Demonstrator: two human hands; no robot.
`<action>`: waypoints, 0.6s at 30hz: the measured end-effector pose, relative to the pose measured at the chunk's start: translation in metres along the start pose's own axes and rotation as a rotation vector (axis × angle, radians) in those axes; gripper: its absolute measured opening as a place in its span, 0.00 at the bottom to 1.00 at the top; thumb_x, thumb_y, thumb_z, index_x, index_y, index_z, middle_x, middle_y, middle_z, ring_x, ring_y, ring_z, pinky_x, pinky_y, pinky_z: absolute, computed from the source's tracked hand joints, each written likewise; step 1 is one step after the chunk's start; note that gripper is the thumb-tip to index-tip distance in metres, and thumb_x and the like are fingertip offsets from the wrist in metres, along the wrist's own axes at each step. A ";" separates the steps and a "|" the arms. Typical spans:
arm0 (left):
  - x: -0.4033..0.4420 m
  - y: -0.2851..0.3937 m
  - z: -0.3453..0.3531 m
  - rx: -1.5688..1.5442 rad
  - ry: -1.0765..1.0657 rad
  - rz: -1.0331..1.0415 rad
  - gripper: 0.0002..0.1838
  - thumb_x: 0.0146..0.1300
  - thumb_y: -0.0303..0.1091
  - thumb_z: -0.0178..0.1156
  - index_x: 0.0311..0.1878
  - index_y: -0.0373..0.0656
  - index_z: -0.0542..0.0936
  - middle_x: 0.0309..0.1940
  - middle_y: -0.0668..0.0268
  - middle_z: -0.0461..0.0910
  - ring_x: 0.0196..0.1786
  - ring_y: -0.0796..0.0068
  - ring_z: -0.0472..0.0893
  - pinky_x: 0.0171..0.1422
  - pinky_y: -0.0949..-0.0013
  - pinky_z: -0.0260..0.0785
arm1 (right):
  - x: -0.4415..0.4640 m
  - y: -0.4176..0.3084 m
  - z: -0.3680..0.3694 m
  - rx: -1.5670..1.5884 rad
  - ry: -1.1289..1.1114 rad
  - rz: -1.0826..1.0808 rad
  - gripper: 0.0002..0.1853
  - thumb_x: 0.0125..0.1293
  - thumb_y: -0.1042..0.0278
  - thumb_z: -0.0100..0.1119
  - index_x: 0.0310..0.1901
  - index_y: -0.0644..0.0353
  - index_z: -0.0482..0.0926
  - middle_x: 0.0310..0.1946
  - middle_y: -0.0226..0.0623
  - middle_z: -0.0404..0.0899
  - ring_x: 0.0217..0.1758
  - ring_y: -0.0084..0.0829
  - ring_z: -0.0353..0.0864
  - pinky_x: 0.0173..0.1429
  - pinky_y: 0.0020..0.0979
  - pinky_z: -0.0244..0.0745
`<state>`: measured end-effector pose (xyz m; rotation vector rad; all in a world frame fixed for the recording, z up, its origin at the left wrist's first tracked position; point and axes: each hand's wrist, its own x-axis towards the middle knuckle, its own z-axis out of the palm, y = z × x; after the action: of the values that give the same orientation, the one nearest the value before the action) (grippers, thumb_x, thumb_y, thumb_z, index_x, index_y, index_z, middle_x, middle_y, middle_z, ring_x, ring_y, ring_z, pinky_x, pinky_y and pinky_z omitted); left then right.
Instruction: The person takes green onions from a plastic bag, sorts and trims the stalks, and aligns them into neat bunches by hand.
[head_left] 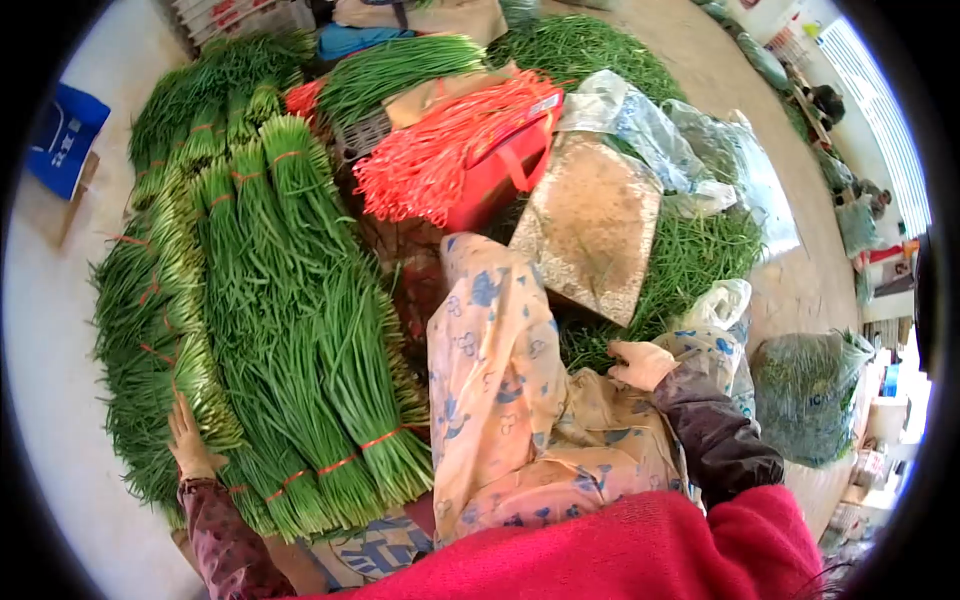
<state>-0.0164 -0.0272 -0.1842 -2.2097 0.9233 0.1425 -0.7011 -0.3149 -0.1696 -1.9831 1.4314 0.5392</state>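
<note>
While the left hand [193,447] lies against the lower left side of a stack of green bunches [300,300], its fingers are extended and slightly spread, with no stalk visibly pinched between them. The right hand [643,365] is at the edge of some loose greens [705,260], just below the near corner of a worn board [592,220]; its fingers are partly bent, and whether they pinch any stalk cannot be told.

The bunches are at the left of the view, laid lengthwise side by side and in layers, their pale cut ends towards the person in the front row. Red ties [381,438] encircle them near these ends. Further bunches at the far left have their pale ends turned towards the middle of the stack.

Between the two hands, a patterned apron [490,370] covers the person's lap and knees. Beyond it, a heap of red strips [455,145] lies over a red bag [500,178], beside the tilted board. The loose greens extend along the right of the board, with crumpled clear plastic [640,120] above them. At the right, a filled plastic bag [812,400] stands on the floor [790,290]. A blue bag [70,140] is near the white wall at upper left.
</note>
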 end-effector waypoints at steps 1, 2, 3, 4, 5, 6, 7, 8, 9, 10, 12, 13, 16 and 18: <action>-0.007 0.003 0.030 -0.099 -0.003 0.019 0.75 0.34 0.54 0.80 0.77 0.65 0.31 0.78 0.64 0.35 0.79 0.55 0.36 0.75 0.32 0.41 | -0.005 0.000 0.000 -0.034 -0.087 0.054 0.24 0.59 0.56 0.60 0.55 0.59 0.75 0.45 0.50 0.81 0.51 0.48 0.79 0.53 0.41 0.74; 0.003 0.010 0.048 -0.191 0.016 0.033 0.77 0.32 0.57 0.80 0.76 0.63 0.29 0.78 0.63 0.33 0.79 0.54 0.35 0.73 0.31 0.43 | -0.004 0.005 0.002 -0.015 -0.073 0.061 0.24 0.59 0.56 0.60 0.55 0.59 0.75 0.45 0.50 0.81 0.51 0.48 0.79 0.53 0.41 0.74; 0.021 0.022 0.046 -0.176 0.049 0.035 0.77 0.32 0.57 0.80 0.76 0.63 0.29 0.78 0.63 0.33 0.79 0.54 0.35 0.73 0.31 0.43 | 0.003 0.008 0.007 0.020 -0.040 0.052 0.23 0.59 0.56 0.60 0.53 0.59 0.75 0.45 0.50 0.81 0.51 0.49 0.79 0.52 0.42 0.74; 0.033 0.032 0.042 -0.197 0.074 -0.049 0.79 0.30 0.49 0.82 0.76 0.65 0.29 0.79 0.65 0.34 0.79 0.55 0.38 0.72 0.33 0.47 | 0.011 0.008 0.014 0.057 -0.012 0.034 0.23 0.58 0.56 0.60 0.52 0.59 0.76 0.44 0.51 0.81 0.50 0.50 0.79 0.52 0.44 0.74; 0.032 0.034 0.037 -0.222 0.088 -0.140 0.81 0.27 0.42 0.84 0.76 0.67 0.28 0.79 0.66 0.35 0.79 0.57 0.41 0.71 0.35 0.51 | 0.011 0.002 0.013 0.089 0.024 0.018 0.23 0.60 0.56 0.59 0.54 0.59 0.75 0.45 0.50 0.81 0.51 0.50 0.79 0.52 0.44 0.74; 0.030 0.040 0.017 -0.132 0.003 -0.139 0.83 0.25 0.45 0.84 0.76 0.66 0.27 0.79 0.66 0.39 0.79 0.59 0.46 0.70 0.37 0.54 | 0.008 0.009 0.013 0.101 0.028 0.001 0.23 0.60 0.56 0.59 0.54 0.59 0.75 0.45 0.50 0.81 0.51 0.50 0.79 0.52 0.44 0.74; 0.032 0.046 -0.015 -0.049 -0.145 -0.179 0.77 0.32 0.45 0.82 0.76 0.66 0.29 0.78 0.66 0.42 0.78 0.61 0.48 0.68 0.37 0.55 | 0.008 0.013 0.018 0.120 0.068 0.002 0.23 0.60 0.56 0.58 0.55 0.59 0.75 0.45 0.50 0.81 0.51 0.50 0.79 0.53 0.44 0.74; 0.041 0.044 -0.047 0.040 -0.280 -0.225 0.71 0.40 0.46 0.79 0.77 0.66 0.32 0.78 0.66 0.45 0.78 0.62 0.51 0.67 0.37 0.56 | 0.012 0.011 0.026 0.155 0.113 0.002 0.24 0.60 0.56 0.58 0.56 0.59 0.74 0.46 0.49 0.81 0.51 0.50 0.78 0.53 0.44 0.74; 0.071 0.034 -0.046 0.023 -0.292 -0.252 0.48 0.57 0.43 0.68 0.76 0.62 0.49 0.78 0.67 0.47 0.77 0.66 0.52 0.65 0.38 0.57 | 0.007 0.008 0.028 0.189 0.100 0.016 0.24 0.61 0.56 0.57 0.57 0.58 0.74 0.46 0.49 0.81 0.51 0.50 0.79 0.53 0.44 0.74; 0.063 0.058 -0.094 0.164 -0.325 -0.248 0.31 0.64 0.36 0.58 0.71 0.59 0.64 0.75 0.65 0.55 0.76 0.67 0.53 0.64 0.36 0.56 | 0.006 0.008 0.035 0.212 0.092 0.006 0.24 0.61 0.56 0.57 0.57 0.58 0.74 0.46 0.49 0.81 0.51 0.50 0.79 0.53 0.44 0.74; 0.034 0.096 -0.162 0.001 0.052 -0.052 0.24 0.62 0.35 0.61 0.63 0.55 0.74 0.57 0.61 0.78 0.64 0.61 0.73 0.60 0.51 0.68 | -0.005 0.019 0.047 0.209 0.036 0.041 0.24 0.60 0.57 0.56 0.57 0.58 0.74 0.46 0.49 0.81 0.52 0.50 0.79 0.53 0.44 0.74; 0.002 0.128 -0.212 -0.238 0.197 0.122 0.24 0.60 0.35 0.62 0.61 0.51 0.75 0.51 0.58 0.81 0.54 0.60 0.81 0.55 0.61 0.73 | -0.004 0.031 0.061 0.206 0.014 0.046 0.24 0.60 0.57 0.56 0.57 0.58 0.74 0.45 0.50 0.81 0.51 0.50 0.79 0.53 0.44 0.74; 0.011 0.212 -0.246 -1.218 0.253 0.451 0.22 0.60 0.28 0.60 0.59 0.42 0.78 0.52 0.57 0.82 0.50 0.68 0.82 0.55 0.70 0.73 | -0.006 0.027 0.054 0.240 -0.037 0.066 0.24 0.60 0.57 0.56 0.57 0.58 0.74 0.44 0.51 0.81 0.50 0.50 0.79 0.52 0.44 0.74; 0.028 0.271 -0.264 -1.582 0.035 0.518 0.21 0.62 0.29 0.60 0.59 0.35 0.75 0.45 0.57 0.83 0.39 0.74 0.82 0.43 0.74 0.75 | -0.007 0.030 0.056 0.267 0.017 0.034 0.24 0.60 0.57 0.55 0.57 0.58 0.75 0.43 0.51 0.81 0.50 0.51 0.79 0.52 0.44 0.74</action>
<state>-0.2168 -0.3476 -0.1593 -3.1753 1.7147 1.5186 -0.7303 -0.2781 -0.2128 -1.7591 1.4667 0.3271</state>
